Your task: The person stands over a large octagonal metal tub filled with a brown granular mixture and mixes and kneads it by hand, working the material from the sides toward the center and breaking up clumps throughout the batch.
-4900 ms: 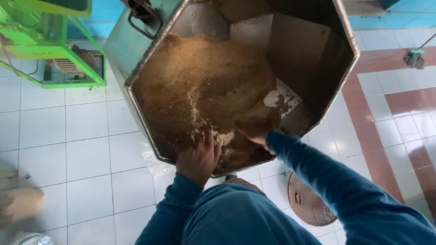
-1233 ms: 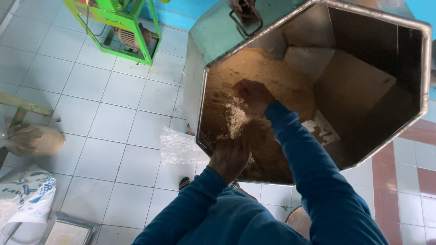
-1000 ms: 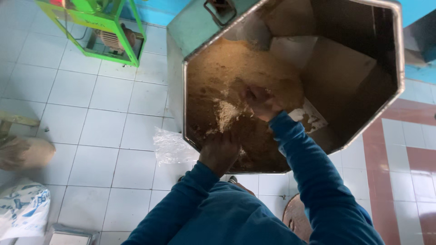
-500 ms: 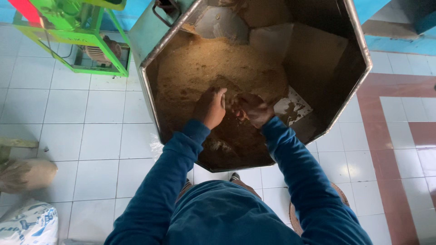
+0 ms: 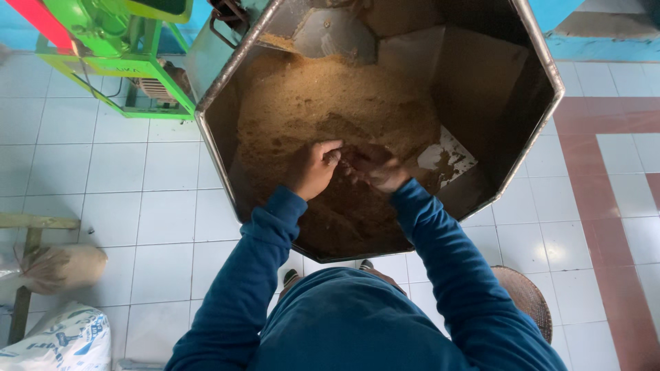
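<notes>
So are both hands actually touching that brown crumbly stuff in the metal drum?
Touching. The head view shows the left hand and right hand pressed into the brown crumbly stuff inside the metal drum, fingertips partly buried.

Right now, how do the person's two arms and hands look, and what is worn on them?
Both arms are covered by long dark blue fabric sleeves with snug ribbed cuffs that end at the wrists. The left hand and the right hand are bare: no gloves, rings or watch show. Some brown powder clings to the fingers. The sleeves are plain, with no markings visible.
</notes>
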A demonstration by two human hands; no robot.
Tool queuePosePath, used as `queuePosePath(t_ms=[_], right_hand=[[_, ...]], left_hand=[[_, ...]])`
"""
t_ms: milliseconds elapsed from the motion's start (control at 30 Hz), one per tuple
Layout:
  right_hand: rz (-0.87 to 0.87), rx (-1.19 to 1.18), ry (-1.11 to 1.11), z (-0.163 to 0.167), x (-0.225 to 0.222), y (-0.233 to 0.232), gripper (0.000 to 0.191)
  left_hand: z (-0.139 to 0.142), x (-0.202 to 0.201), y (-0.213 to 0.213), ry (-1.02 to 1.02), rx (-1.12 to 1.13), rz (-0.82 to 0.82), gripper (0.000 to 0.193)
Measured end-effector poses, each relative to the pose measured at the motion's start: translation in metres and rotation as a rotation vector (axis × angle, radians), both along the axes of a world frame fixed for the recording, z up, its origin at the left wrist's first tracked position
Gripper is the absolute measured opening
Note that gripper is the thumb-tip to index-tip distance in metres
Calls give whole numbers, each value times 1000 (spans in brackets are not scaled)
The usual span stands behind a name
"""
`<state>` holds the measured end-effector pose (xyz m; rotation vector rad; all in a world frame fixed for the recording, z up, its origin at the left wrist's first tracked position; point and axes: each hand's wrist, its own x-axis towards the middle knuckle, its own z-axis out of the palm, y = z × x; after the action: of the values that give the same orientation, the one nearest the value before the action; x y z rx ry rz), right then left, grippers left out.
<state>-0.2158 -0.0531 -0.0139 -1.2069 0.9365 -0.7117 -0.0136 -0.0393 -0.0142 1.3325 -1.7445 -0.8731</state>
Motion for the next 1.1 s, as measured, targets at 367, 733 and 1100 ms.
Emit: queuePosePath(t_ms=[367, 733, 1100], right_hand=[[-4, -295, 517, -7, -1, 3, 25], [-55, -542, 720, -51, -6, 5, 28], [258, -671, 844, -74, -9, 64, 36]], left_hand=[[26, 5, 6, 24, 15, -77, 31], [1, 7, 2, -2, 26, -19, 18], [-49, 22, 40, -103, -230, -115, 16]])
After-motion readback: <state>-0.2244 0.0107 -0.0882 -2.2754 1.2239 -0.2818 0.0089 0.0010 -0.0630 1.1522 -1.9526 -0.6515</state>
